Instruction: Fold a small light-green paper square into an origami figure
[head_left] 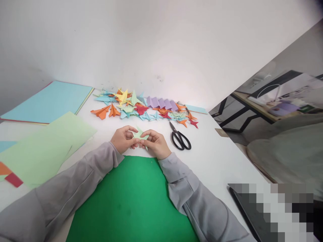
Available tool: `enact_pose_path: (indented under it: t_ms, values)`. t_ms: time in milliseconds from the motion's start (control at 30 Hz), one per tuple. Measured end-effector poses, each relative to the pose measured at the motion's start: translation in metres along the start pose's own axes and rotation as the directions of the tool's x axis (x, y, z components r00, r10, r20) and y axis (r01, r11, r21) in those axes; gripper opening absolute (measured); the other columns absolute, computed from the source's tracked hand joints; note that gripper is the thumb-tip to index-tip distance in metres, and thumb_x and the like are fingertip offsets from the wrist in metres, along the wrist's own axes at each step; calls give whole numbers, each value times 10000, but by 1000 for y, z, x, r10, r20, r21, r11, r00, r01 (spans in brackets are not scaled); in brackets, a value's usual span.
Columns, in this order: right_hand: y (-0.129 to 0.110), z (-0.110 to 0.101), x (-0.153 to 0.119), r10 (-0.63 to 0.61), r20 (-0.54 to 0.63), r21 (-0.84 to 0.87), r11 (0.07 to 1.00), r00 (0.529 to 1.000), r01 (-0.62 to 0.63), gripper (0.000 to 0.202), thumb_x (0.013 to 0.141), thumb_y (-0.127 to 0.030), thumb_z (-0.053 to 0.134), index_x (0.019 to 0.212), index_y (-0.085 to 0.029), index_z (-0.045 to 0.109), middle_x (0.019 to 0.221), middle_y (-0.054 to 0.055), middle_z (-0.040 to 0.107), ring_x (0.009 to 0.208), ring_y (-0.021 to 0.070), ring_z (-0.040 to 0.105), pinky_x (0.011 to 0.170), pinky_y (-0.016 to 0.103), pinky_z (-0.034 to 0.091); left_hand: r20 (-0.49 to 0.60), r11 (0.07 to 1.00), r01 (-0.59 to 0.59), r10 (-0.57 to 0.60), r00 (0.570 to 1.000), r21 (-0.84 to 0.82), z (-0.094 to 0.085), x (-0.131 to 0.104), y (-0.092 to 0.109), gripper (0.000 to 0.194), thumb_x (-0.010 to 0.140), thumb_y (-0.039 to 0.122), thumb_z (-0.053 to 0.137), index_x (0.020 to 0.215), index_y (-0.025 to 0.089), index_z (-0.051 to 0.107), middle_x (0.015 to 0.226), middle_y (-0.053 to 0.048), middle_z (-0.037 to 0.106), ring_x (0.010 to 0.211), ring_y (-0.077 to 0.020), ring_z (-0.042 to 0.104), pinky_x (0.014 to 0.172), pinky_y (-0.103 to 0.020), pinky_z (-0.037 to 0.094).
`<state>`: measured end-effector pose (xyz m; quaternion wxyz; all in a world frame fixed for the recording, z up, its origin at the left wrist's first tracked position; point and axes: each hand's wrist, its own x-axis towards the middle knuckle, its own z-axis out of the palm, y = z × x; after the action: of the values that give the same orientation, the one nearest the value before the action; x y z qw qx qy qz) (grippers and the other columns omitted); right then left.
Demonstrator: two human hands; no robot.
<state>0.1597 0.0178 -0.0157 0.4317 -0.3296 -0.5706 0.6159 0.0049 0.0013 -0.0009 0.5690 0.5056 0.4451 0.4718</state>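
Observation:
Between my two hands is a small light green folded paper piece [139, 134] with pointed ends. My left hand [124, 138] pinches its left side between thumb and fingers. On the other side, my right hand [156, 143] grips it with thumb and index finger near the middle. Both hands are just above the white table, beyond the far edge of a green sheet [126, 198]. Fingers hide part of the folds. Black-handled scissors [180, 137] lie to the right of my right hand.
Many folded paper figures [122, 97] in several colours are heaped along the wall, with purple pleated paper [161, 103] among them. Blue sheets [50, 101] and light green sheets [50, 144] lie at left. A dark flat device [244, 208], partly pixelated, sits at lower right.

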Motion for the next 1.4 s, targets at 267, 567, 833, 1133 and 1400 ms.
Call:
enact_pose_path:
  t_ms: [267,567,833,1133,1400]
  values:
    - [-2,1,-1,-9,-2,15,1000,1000,9,249,570,-261,743,700,-172,551,487,-26,622,437,110,559,441,222,421,36,999,18,-17,999,-26,-1,1,-1,468,530,209,740,892,126,454,411,38,568,373,-126,552,375,-208,439]
    - [1,-2,1,-12,6,37,999,1000,12,237,586,-234,725,740,-160,561,492,-33,626,424,92,553,441,202,427,92,994,51,-43,995,-93,-5,3,-3,505,549,258,731,945,107,456,439,28,582,409,-149,583,385,-225,456]
    - [-4,0,-2,-33,13,-89,995,999,34,201,610,-230,678,765,-163,569,479,-45,596,419,88,535,437,200,408,59,1000,15,-14,998,-20,-2,1,-4,501,506,182,743,903,117,444,466,43,574,392,-125,559,373,-223,457]
    - [-1,1,-3,-48,-11,-236,971,999,44,174,600,-211,655,732,-168,550,426,-72,514,375,79,474,376,185,325,98,1000,5,-5,995,4,-2,0,0,521,528,119,699,985,101,451,451,48,566,392,-126,556,373,-221,466]
    - [-6,4,-3,-35,-20,-151,988,999,32,164,568,-140,601,723,-170,559,449,-59,581,377,82,500,396,189,365,117,998,48,-43,992,-41,-5,1,1,589,517,162,714,1031,82,439,434,20,586,377,-138,550,367,-226,454]
